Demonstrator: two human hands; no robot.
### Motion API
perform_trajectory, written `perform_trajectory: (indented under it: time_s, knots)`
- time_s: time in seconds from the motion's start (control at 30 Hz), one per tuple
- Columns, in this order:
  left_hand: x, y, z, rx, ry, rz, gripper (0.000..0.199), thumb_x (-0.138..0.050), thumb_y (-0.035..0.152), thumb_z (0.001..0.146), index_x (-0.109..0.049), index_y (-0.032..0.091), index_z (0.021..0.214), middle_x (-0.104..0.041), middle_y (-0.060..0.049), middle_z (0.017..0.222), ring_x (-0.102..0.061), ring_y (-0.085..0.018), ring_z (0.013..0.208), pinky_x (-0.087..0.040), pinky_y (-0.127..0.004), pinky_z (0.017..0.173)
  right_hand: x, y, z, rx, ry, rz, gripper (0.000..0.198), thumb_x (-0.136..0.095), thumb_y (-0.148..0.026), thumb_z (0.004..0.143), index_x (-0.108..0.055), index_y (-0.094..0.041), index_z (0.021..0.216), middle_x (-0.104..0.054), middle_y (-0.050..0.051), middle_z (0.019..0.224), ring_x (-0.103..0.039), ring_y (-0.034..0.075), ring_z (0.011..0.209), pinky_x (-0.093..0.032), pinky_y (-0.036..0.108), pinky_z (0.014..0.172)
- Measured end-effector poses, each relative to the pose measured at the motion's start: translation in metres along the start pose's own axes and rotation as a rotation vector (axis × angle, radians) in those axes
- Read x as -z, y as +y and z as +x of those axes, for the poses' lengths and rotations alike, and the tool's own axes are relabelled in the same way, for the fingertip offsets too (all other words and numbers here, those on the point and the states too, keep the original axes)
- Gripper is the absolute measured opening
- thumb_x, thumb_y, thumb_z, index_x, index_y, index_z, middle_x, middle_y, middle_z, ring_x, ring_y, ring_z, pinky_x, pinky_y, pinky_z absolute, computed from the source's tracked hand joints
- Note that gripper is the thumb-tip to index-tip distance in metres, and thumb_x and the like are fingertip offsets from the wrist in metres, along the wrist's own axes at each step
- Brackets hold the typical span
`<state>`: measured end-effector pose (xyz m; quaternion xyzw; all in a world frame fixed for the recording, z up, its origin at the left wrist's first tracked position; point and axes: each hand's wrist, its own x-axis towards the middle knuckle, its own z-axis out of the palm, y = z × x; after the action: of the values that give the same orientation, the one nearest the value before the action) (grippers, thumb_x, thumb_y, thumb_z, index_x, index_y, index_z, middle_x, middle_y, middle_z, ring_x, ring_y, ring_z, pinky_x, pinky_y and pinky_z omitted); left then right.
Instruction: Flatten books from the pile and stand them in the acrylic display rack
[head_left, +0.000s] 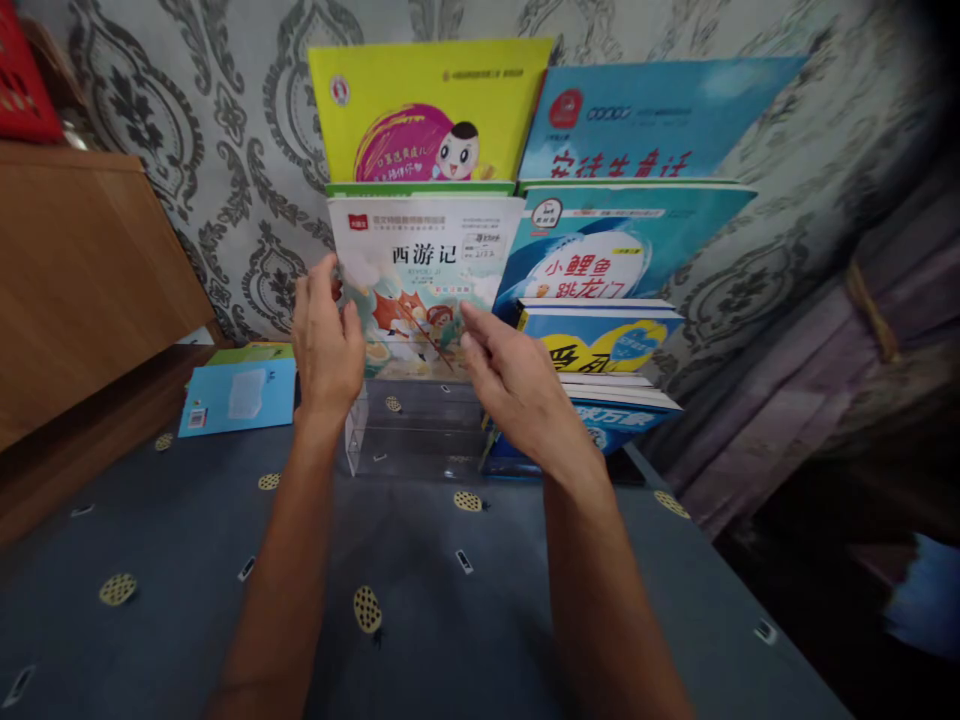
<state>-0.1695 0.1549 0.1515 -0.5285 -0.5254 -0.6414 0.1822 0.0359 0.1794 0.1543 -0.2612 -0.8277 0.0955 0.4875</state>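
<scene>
grey wallpaper (pixel 135 90) is rising behind a dark cloth (pixel 405 560), and the white book (pixel 427 225) is standing in a clear rack (pixel 416 440), in front of a yellow book (pixel 420 85). the left hand (pixel 326 335) is hanging at its left edge, thumb and fingers parted; the right hand (pixel 521 385) is bending loosely over its lower right, pinching nothing visible, and whether either is pressing i cannot tell. being thin, it is probably staying light, bendy and slick; both side edges are offering the surest hold
</scene>
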Motion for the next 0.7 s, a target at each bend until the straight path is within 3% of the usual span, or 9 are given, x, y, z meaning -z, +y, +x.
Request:
perform_trajectory:
  time_s: [0.17, 0.47, 0.7]
  knots:
    - [0.000, -0.002, -0.001, -0.018, -0.020, 0.058, 0.039, -0.056, 0.027, 0.094, -0.054, 0.026, 0.132, -0.060, -0.009, 0.129, -0.053, -0.029, 0.131, -0.041, -0.047, 0.114, 0.002, -0.004, 0.002, 0.027, -0.002, 0.001, 0.038, -0.044, -0.027, 0.097, -0.066, -0.022, 0.127, -0.073, 0.011, 0.121, -0.068, 0.029, 0.109, -0.055, 0.051, 0.094]
    - [-0.001, -0.003, -0.004, -0.029, -0.024, 0.105, 0.045, -0.051, 0.022, 0.094, -0.051, 0.026, 0.138, -0.062, -0.011, 0.129, -0.058, -0.029, 0.124, -0.045, -0.051, 0.109, -0.003, 0.002, 0.002, 0.048, 0.232, -0.014, 0.035, -0.048, -0.031, 0.097, -0.067, -0.025, 0.126, -0.062, 0.015, 0.137, -0.058, 0.032, 0.129, -0.053, 0.059, 0.100]
    - [-0.001, 0.001, -0.006, -0.024, -0.039, 0.163, 0.047, -0.047, 0.021, 0.094, -0.048, 0.025, 0.141, -0.060, -0.014, 0.132, -0.058, -0.031, 0.124, -0.047, -0.053, 0.106, -0.006, 0.006, 0.001, 0.041, 0.222, 0.014, 0.036, -0.048, -0.032, 0.098, -0.065, -0.024, 0.129, -0.058, 0.016, 0.143, -0.056, 0.031, 0.132, -0.055, 0.056, 0.099]
